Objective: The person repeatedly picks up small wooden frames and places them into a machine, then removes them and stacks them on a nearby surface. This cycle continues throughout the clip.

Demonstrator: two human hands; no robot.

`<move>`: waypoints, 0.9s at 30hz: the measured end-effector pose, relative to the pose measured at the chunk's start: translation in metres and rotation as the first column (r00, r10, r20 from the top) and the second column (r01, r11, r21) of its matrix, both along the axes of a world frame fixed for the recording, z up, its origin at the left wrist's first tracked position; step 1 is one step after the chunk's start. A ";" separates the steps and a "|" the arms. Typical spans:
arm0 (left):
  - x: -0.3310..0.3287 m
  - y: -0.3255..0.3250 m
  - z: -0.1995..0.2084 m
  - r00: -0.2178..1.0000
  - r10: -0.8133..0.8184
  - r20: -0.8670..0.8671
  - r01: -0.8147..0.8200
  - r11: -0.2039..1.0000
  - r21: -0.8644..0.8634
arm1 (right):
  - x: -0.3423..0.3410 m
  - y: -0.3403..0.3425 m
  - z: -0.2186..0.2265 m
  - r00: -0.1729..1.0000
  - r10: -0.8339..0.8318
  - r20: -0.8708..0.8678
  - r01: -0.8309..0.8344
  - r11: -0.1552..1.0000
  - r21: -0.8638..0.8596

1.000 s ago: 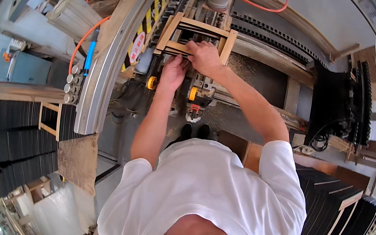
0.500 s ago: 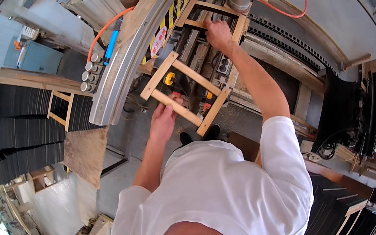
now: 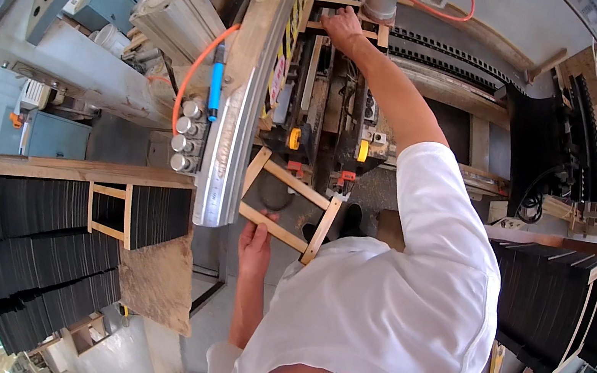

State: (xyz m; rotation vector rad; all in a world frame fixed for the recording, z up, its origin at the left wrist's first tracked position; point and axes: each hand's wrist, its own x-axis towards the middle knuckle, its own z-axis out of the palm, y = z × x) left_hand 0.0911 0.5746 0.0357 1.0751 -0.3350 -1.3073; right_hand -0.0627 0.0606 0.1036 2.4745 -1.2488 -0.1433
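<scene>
Grey metal and dusty wood make up the long machine ahead of the person; black panels stand packed upright at the left, with more dark panels at the right; a silver beam runs along the machine's left side; a white shirt covers the person's torso.

Pale wood forms the held frame, slanted before the machine's near end, just right of the beam's tip; a second frame lies farther up on the machine's rails. The hands are well apart: the left hand pinches the held frame's near rail; the right hand reaches to the second frame's near rail, though whether it grips I cannot tell; smaller again are an orange hose, a blue tube and two yellow knobs.
</scene>
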 end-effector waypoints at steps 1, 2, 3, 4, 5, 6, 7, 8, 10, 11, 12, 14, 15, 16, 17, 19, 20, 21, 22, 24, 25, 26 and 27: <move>0.005 0.003 -0.002 1.000 0.026 -0.011 -0.025 0.999 0.019 | 0.003 -0.010 -0.003 1.000 -0.014 -0.026 0.013 1.000 -0.007; 0.009 0.007 -0.006 0.999 0.044 -0.018 -0.043 0.999 0.021 | 0.004 -0.015 -0.005 0.999 -0.024 0.030 0.025 0.999 -0.032; 0.014 0.011 -0.009 0.998 0.062 -0.025 -0.062 0.998 0.023 | 0.006 -0.023 -0.005 0.999 -0.032 0.027 0.033 0.999 -0.035; 0.017 0.014 -0.012 0.996 0.084 -0.031 -0.083 0.996 0.028 | 0.008 -0.029 -0.004 0.999 -0.037 0.026 0.038 0.999 -0.035; 0.020 0.015 -0.015 0.993 0.116 -0.027 -0.115 0.993 0.035 | 0.011 -0.034 -0.004 0.999 -0.042 0.024 0.043 0.998 -0.034; 0.022 0.016 -0.018 0.989 0.149 -0.022 -0.148 0.988 0.043 | 0.012 -0.042 -0.002 0.999 -0.046 0.022 0.047 0.998 -0.034; 0.023 0.018 -0.019 0.983 0.182 -0.016 -0.181 0.982 0.058 | 0.011 -0.049 -0.004 0.998 -0.045 0.033 0.047 0.998 -0.040; 0.023 0.017 -0.021 0.980 0.198 -0.024 -0.196 0.979 0.059 | 0.010 -0.055 -0.005 0.998 -0.045 0.043 0.047 0.998 -0.045; 0.021 0.018 -0.025 0.973 0.227 -0.041 -0.224 0.972 0.066 | 0.005 -0.067 -0.011 0.996 -0.030 0.084 0.034 0.998 -0.050; 0.021 0.017 -0.028 0.972 0.231 -0.033 -0.228 0.971 0.071 | 0.004 -0.073 -0.014 0.992 -0.009 0.127 0.013 0.999 -0.029; 0.021 0.015 -0.031 0.972 0.233 -0.024 -0.231 0.970 0.076 | 0.003 -0.079 -0.018 0.985 0.009 0.171 -0.008 1.000 -0.008; 0.019 0.009 -0.037 0.972 0.234 -0.014 -0.233 0.970 0.071 | 0.005 -0.092 -0.019 0.966 0.038 0.256 -0.051 0.998 0.043; 0.018 0.006 -0.039 0.974 0.226 -0.010 -0.225 0.972 0.068 | 0.003 -0.095 -0.023 0.957 0.016 0.288 -0.041 0.996 0.081; 0.016 0.003 -0.039 0.975 0.221 -0.005 -0.221 0.973 0.065 | 0.004 -0.096 -0.025 0.947 -0.004 0.320 -0.037 0.992 0.121; 0.014 0.000 -0.038 0.975 0.223 -0.009 -0.221 0.972 0.079 | 0.006 -0.097 -0.026 0.936 -0.026 0.350 -0.033 0.986 0.161; 0.010 -0.005 -0.037 0.975 0.222 -0.020 -0.218 0.970 0.109 | 0.006 -0.102 -0.028 0.919 0.021 0.394 -0.074 0.990 0.121; 0.007 -0.007 -0.036 0.975 0.222 -0.029 -0.218 0.970 0.103 | 0.006 -0.104 -0.030 0.910 0.042 0.413 -0.092 0.991 0.101; 0.005 -0.010 -0.035 0.974 0.222 -0.037 -0.217 0.971 0.098 | 0.006 -0.106 -0.033 0.918 0.037 0.396 -0.090 0.989 0.117; 0.002 -0.012 -0.036 0.974 0.221 -0.047 -0.216 0.972 0.091 | 0.004 -0.106 -0.032 0.926 0.032 0.377 -0.087 0.988 0.131; 0.000 -0.015 -0.042 0.973 0.222 -0.057 -0.216 0.971 0.101 | 0.007 -0.105 -0.032 0.933 0.047 0.355 -0.102 0.985 0.137; -0.002 -0.017 -0.043 0.974 0.216 -0.062 -0.209 0.972 0.105 | 0.006 -0.108 -0.034 0.933 0.062 0.354 -0.113 0.986 0.125; -0.003 -0.019 -0.043 0.974 0.213 -0.073 -0.203 0.972 0.120 | 0.006 -0.110 -0.037 0.933 0.076 0.351 -0.125 0.985 0.118; -0.005 -0.021 -0.044 0.974 0.210 -0.084 -0.197 0.971 0.136 | 0.005 -0.112 -0.039 0.932 0.093 0.351 -0.132 0.987 0.088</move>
